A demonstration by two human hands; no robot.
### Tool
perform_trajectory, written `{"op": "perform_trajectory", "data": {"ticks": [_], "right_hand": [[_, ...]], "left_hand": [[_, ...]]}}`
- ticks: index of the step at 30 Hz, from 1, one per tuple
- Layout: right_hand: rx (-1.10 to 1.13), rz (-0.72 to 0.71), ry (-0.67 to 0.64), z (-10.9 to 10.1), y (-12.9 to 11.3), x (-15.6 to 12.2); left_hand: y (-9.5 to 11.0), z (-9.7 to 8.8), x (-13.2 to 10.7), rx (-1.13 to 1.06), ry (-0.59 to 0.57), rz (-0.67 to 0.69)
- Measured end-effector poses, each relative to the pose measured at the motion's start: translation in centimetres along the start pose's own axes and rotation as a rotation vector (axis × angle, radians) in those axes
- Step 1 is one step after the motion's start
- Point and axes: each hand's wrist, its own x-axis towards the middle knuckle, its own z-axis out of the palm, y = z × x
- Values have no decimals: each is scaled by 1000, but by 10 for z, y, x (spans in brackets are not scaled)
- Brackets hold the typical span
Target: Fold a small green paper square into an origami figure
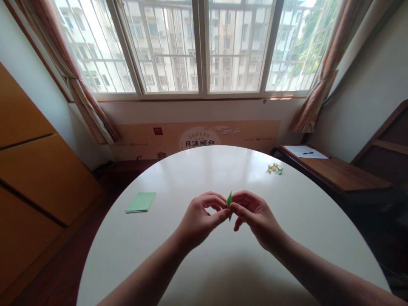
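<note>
A small piece of folded green paper (pixel 229 199) is held up above the white round table (pixel 134 259), its pointed tips showing above and below my fingers. My left hand (pixel 204 212) pinches it from the left between thumb and fingers. From the other side my right hand (pixel 251 212) grips it too, thumb toward me, with a lower finger hanging loose. The fingertips cover the middle of the paper. Left of my hands lies a stack of square green paper (pixel 141 202). Several small folded paper pieces (pixel 274 168), yellow and green, sit together toward the table's far right.
A wooden bench or chair (pixel 353 170) stands beyond the table on the right, with a white sheet (pixel 304 151) and a dark pen on it. Behind the table are a printed panel (pixel 248 134) and a barred window. An orange-brown cabinet (pixel 35 178) stands at left.
</note>
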Motion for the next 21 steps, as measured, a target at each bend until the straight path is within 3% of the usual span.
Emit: {"op": "perform_trajectory", "data": {"ticks": [21], "right_hand": [[-18, -25, -13, -1, 2, 0]], "left_hand": [[0, -2, 1, -79, -20, -36]]}}
